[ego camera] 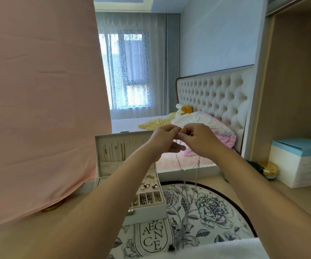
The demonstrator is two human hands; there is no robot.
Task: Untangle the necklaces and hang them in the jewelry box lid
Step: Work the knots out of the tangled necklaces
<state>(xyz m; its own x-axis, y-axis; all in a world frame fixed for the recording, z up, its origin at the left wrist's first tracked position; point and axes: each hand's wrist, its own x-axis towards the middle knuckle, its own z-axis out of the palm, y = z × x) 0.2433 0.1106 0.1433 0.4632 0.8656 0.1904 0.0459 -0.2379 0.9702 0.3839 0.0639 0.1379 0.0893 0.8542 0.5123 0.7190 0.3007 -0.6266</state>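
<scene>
My left hand (165,140) and my right hand (197,140) are raised side by side above the table, fingertips meeting, and both pinch a thin silver necklace (190,176). Its chains hang down from my hands to the floral mat (216,206), where the lower part lies in a tangle. The cream jewelry box (147,199) stands open at the left of the mat, its trays full of small pieces. Its upright lid (113,148) has several necklaces hanging inside it on hooks.
A large pink fabric-covered object (38,109) fills the left. A white and blue box (298,161) and a gold-lidded jar (268,168) stand at the right. A white towel (216,249) lies at the near edge. A bed with a tufted headboard (212,96) is behind.
</scene>
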